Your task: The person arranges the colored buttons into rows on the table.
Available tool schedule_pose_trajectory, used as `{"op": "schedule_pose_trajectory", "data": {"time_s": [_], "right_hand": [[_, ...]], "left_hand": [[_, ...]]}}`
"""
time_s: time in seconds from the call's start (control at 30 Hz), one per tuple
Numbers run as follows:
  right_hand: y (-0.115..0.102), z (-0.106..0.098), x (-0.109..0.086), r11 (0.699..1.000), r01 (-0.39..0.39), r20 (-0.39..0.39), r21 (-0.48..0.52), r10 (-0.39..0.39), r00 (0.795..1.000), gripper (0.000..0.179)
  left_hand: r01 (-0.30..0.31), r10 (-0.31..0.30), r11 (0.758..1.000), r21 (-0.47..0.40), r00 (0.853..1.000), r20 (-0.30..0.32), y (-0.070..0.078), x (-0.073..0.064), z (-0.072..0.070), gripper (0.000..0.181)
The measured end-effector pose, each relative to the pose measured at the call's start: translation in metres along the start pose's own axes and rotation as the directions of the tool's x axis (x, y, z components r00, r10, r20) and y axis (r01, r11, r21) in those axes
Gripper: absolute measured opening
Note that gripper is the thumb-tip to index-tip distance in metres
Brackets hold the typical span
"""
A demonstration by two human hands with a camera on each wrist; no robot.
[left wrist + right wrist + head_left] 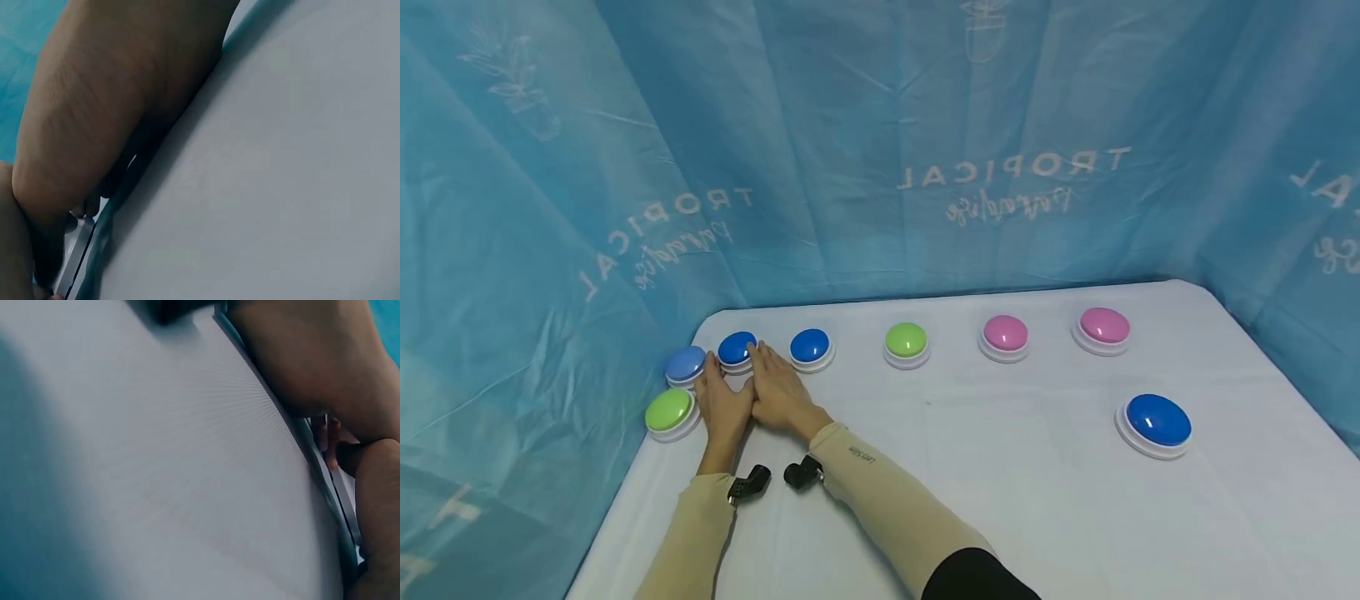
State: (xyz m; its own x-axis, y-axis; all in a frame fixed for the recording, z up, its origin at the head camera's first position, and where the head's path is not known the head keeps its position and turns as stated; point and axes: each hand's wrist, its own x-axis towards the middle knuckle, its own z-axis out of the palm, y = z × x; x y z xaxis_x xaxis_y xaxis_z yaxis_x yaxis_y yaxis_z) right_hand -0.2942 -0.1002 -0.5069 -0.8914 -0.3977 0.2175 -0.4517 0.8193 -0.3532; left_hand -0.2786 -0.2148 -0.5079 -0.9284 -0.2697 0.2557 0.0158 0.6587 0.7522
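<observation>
In the head view, a dome push button point(737, 347) with a blue top and white base sits at the table's far left. My left hand point(724, 408) holds its left side, fingers stretched forward along it. My right hand point(781, 392) holds the right side, its fingertips at the dome's edge. The thumbs come together in front and hide part of the base. In the left wrist view, the back of my left hand point(94, 112) covers most of the white base point(76, 256). The right wrist view shows my right hand point(300, 356) beside the base's edge point(342, 499).
Close on the left stand a lighter blue button point(685, 364) and a green button point(670, 412). Another blue button point(810, 347) is just right of my hands. Farther right are a green one point(906, 341), two pink ones point(1005, 335) and a blue one point(1157, 422). Blue curtains point(850, 167) surround the white table.
</observation>
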Motion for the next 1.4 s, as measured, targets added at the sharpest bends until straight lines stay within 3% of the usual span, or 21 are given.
{"op": "schedule_pose_trajectory", "data": {"time_s": [0.2,0.37,0.57,0.8,0.93,1.07,1.2,1.3,1.4], "right_hand": [[0.002,0.001,-0.015,0.999,0.021,-0.004,0.033,-0.021,1.0,0.088],[0.002,-0.008,-0.032,0.997,0.072,0.001,0.031,-0.072,0.997,0.101],[0.004,-0.014,-0.061,0.992,0.105,0.001,0.069,-0.106,0.994,0.105],[0.011,-0.025,-0.11,0.981,0.112,-0.018,0.159,-0.111,0.994,0.102],[0.018,-0.039,-0.147,0.961,0.093,-0.031,0.261,-0.088,0.996,0.096],[0.031,-0.053,-0.182,0.925,0.069,-0.073,0.374,-0.045,0.996,0.089],[0.048,-0.068,-0.216,0.901,0.054,-0.145,0.431,0.011,0.989,0.083],[0.064,-0.081,-0.238,0.887,0.027,-0.192,0.462,0.07,0.979,0.081],[0.08,-0.091,-0.259,0.89,-0.007,-0.233,0.455,0.127,0.964,0.08]], "left_hand": [[0.0,-0.001,1.0,0.029,0.999,0.039,-0.001,-0.017,-0.005,0.087],[-0.023,0.021,0.999,0.042,0.998,0.059,0.003,-0.032,-0.015,0.086],[-0.064,0.064,0.998,0.007,0.997,0.038,0.003,-0.058,-0.022,0.078],[-0.176,0.176,0.984,-0.007,0.984,0.007,0.009,-0.091,-0.023,0.068],[-0.233,0.235,0.97,-0.068,0.972,0.023,0.019,-0.111,-0.018,0.062],[-0.292,0.3,0.947,-0.137,0.952,0.05,0.031,-0.132,-0.008,0.061],[-0.353,0.371,0.921,-0.163,0.923,0.098,0.045,-0.151,0.005,0.066],[-0.398,0.425,0.899,-0.184,0.894,0.144,0.057,-0.162,0.015,0.068],[-0.458,0.491,0.868,-0.194,0.85,0.19,0.069,-0.172,0.027,0.07]]}}
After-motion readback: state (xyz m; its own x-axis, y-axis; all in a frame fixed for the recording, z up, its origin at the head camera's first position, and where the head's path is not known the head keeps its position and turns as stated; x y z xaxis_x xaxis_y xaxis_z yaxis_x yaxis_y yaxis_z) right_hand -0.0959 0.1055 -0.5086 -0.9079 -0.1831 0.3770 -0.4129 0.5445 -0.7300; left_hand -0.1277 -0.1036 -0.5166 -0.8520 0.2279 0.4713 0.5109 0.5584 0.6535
